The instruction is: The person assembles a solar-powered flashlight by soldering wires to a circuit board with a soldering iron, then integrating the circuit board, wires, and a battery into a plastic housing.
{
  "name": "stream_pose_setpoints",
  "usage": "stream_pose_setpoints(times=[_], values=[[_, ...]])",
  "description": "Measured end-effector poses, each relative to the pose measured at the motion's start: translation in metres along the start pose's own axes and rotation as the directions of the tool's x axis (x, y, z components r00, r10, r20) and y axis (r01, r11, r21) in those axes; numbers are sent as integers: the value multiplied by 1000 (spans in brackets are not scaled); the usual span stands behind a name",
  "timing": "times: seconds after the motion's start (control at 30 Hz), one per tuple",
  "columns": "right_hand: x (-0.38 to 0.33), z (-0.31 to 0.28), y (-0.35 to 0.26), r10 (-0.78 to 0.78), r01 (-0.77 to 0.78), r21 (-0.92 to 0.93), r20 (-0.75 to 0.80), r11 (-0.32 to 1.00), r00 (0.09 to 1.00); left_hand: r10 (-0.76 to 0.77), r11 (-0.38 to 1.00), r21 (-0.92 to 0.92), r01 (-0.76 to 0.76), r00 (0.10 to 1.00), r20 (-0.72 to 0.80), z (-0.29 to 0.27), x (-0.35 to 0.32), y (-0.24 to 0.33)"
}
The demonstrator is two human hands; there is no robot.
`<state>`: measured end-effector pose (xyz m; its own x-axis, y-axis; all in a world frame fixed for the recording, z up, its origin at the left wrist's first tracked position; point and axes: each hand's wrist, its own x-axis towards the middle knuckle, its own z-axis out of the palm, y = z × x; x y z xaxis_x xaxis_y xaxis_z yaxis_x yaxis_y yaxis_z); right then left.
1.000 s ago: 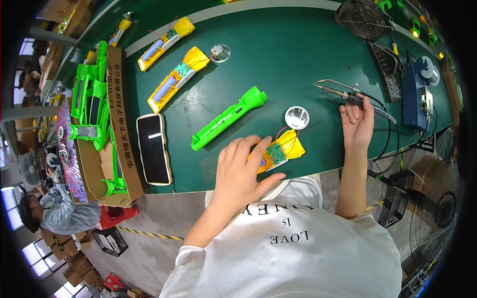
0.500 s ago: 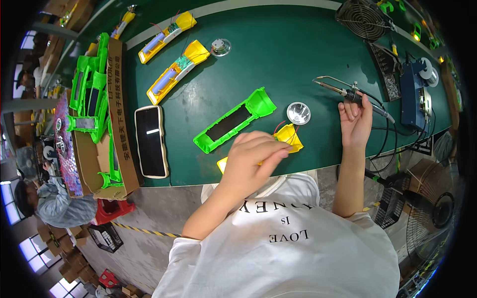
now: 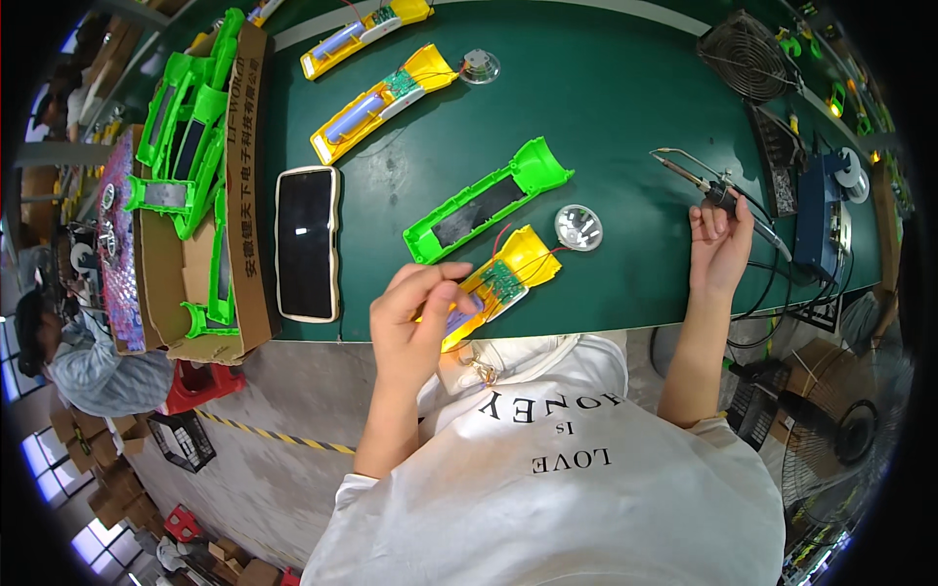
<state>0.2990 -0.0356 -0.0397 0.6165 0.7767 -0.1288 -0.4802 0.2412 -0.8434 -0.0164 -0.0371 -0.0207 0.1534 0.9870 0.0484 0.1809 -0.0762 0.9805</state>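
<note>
My left hand (image 3: 415, 317) is closed at the near end of a yellow flashlight housing half (image 3: 528, 244), its curled fingers over the purple battery (image 3: 464, 314); their exact contact is partly hidden. In that housing sits a green circuit board (image 3: 503, 281), with red and dark wires at its wide end. Beside that end lies a clear round reflector (image 3: 578, 227). My right hand (image 3: 721, 244) grips a soldering iron (image 3: 723, 195), its tip pointing up and left above the table. A green housing half (image 3: 489, 202) with a dark panel lies just beyond the yellow one.
At left, a cardboard box (image 3: 256, 186) holds several green housing halves (image 3: 186, 137), with a phone (image 3: 308, 244) beside it. Further yellow housings (image 3: 386, 105) lie at the back. On the right stand a blue soldering station (image 3: 821, 215) and a round-grilled fan (image 3: 747, 57).
My left hand has moved left, from the wires to the housing's near end, uncovering the circuit board. The yellow housing has shifted left. My right hand still holds the soldering iron.
</note>
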Motion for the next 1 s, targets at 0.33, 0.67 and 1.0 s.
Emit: stream_pose_setpoints(times=[0.33,0.67,1.0], values=[[-13,71,-7,-77,136,-85,497,987,865,-25,968,226,108,939,-342,0,0,-2],[-10,120,33,284,64,-442,674,895,682,108,797,601,-61,993,-42,-15,20,-2],[-14,114,45,383,111,-575,665,811,642,-105,774,626,90,994,-13,-16,32,7]])
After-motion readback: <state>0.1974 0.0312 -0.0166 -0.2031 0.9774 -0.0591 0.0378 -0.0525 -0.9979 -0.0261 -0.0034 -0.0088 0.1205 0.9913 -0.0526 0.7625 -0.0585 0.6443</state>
